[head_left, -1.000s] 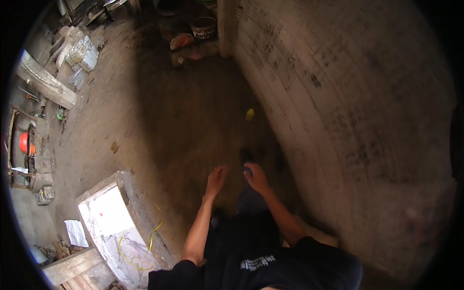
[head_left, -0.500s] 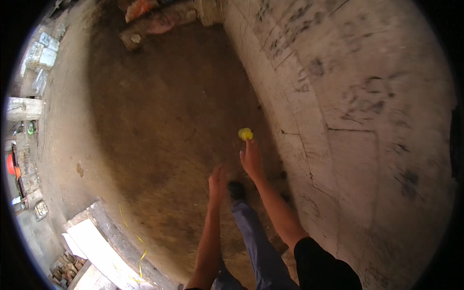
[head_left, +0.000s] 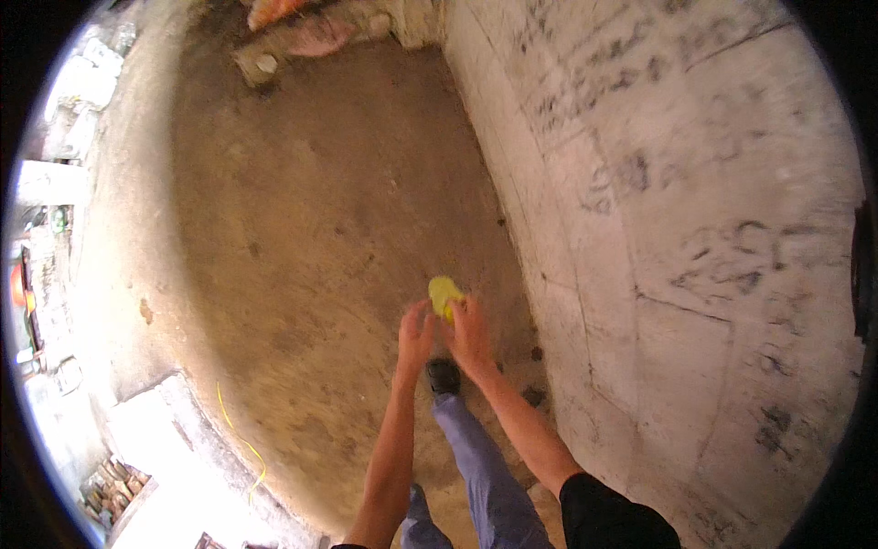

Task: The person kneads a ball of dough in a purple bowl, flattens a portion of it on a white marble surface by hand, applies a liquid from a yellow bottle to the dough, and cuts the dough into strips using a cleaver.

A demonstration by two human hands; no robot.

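- Blur and fisheye bending hide much: we cannot make out what the yellow object (head_left: 444,295) is, only that it is small, bright and rounded.
- Lower half of the yellow object is covered by the right hand (head_left: 470,331); we cannot tell whether it lies on the dirt floor (head_left: 320,229) or is lifted off it.
- Right hand: fingers (head_left: 460,306) curled about the near edge of the yellow object, touching it; whether they clamp it, we cannot tell.
- Left hand (head_left: 415,336): just left of the yellow object, fingers loosely apart, tips close beside it; contact not clear.
- Our shoe (head_left: 444,376) and blue trouser leg (head_left: 480,462) sit below the yellow object, the leg cut off by the lower rim.
- Pale marked wall (head_left: 658,210) rises just right of the yellow object.
- Yellow cord (head_left: 240,439) lies well to the lower left of the yellow object, its end lost in glare.
- Rubble (head_left: 293,37) far above the yellow object, too blurred to sort.
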